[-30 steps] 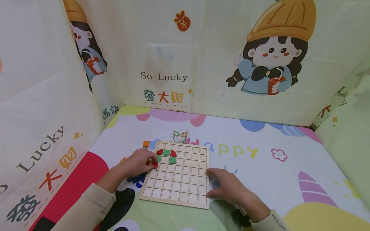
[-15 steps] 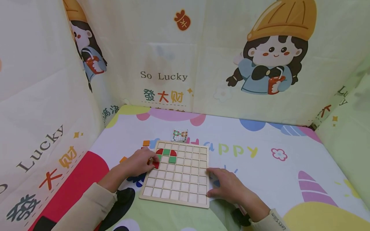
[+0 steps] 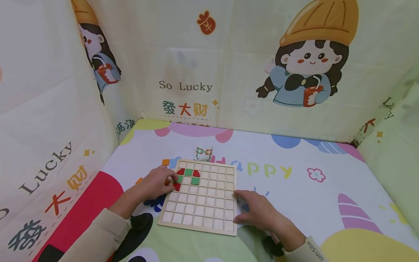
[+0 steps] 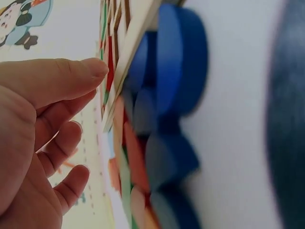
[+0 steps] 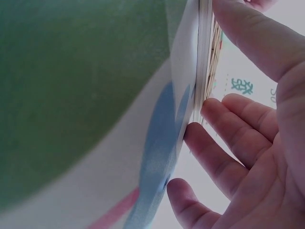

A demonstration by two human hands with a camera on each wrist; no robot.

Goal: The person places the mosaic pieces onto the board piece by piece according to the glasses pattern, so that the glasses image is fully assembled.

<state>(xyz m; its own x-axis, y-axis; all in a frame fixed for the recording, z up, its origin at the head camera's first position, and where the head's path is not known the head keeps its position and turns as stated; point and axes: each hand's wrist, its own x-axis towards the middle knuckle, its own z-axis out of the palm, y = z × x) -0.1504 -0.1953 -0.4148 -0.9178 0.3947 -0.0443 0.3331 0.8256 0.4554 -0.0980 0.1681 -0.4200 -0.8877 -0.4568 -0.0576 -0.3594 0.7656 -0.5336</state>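
A wooden grid board [image 3: 209, 207] lies before me, with green tiles [image 3: 195, 181] and red rounded tiles [image 3: 196, 174] in cells near its far left corner. My left hand [image 3: 157, 183] is at the board's left edge. Its thumb and forefinger tips touch a red tile [image 3: 176, 187] lying in an edge cell, and the other fingers are loosely bent. In the left wrist view, the thumb [image 4: 97, 68] is right at this red tile [image 4: 110, 62]. My right hand [image 3: 256, 211] rests along the board's right edge, thumb and fingers spread and touching the frame.
Blue blocks [image 4: 181, 57] are heaped beside the board's left edge, with red, green and orange pieces among them. An orange tile [image 3: 166, 162] lies beyond my left hand. Behind the board is a small pattern card [image 3: 203, 154]. Printed cloth walls [image 3: 235, 72] enclose the table.
The red tile at the left edge has shifted slightly right into its cell, and my left fingertips have drawn back a little, showing more of it. My right hand has stayed in place.
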